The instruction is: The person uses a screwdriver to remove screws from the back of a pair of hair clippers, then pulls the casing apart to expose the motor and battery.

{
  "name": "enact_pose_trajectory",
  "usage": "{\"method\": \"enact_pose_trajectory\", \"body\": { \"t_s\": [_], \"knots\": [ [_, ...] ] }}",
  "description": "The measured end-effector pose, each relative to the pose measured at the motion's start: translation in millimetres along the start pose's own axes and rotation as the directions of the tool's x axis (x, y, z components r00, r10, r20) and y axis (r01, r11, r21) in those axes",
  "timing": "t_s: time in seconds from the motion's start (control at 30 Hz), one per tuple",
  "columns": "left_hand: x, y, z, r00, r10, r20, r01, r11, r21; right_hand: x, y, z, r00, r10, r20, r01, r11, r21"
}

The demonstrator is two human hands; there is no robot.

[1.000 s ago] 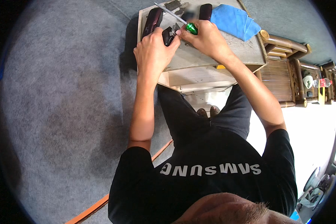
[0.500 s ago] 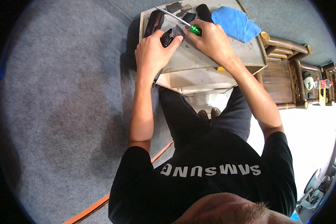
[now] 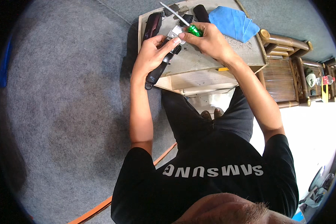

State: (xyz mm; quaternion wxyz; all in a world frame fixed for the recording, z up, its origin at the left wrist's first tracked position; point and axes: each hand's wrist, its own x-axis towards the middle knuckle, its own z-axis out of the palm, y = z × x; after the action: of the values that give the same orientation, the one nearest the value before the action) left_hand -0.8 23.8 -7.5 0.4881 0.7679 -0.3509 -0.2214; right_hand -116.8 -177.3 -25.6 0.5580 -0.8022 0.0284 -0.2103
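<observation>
My left hand (image 3: 149,54) is closed around a black hair clipper (image 3: 158,72), whose lower end sticks out below the palm and past the near edge of the wooden cabinet top (image 3: 209,59). The clipper's metal blade (image 3: 176,31) lies between the fingertips of both hands. In my right hand (image 3: 212,43) is a screwdriver (image 3: 194,31) with a green handle, its shaft slanting up to the left, away from the blade. My right thumb and fingertips touch the blade's edge. A second, dark maroon clipper (image 3: 152,26) lies at the cabinet's left edge.
A folded blue cloth (image 3: 233,22) lies at the back right beside a black elongated object (image 3: 201,14). A small black piece (image 3: 186,19) sits behind my hands. The cabinet has an open shelf (image 3: 201,80) in front. Bamboo chairs (image 3: 278,80) stand to the right.
The clipper has turned in my left hand, so its blade and lower body now show. My right thumb has come to the blade, and the screwdriver has shifted slightly.
</observation>
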Motion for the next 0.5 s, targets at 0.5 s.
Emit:
{"method": "enact_pose_trajectory", "body": {
  "t_s": [0.5],
  "knots": [
    [-1.7, -2.0, 3.8, 1.000, -0.003, 0.014, 0.005, 0.990, -0.143, 1.5, -4.7, -1.1, 0.982, 0.182, 0.057, -0.190, 0.966, 0.174]
  ]
}}
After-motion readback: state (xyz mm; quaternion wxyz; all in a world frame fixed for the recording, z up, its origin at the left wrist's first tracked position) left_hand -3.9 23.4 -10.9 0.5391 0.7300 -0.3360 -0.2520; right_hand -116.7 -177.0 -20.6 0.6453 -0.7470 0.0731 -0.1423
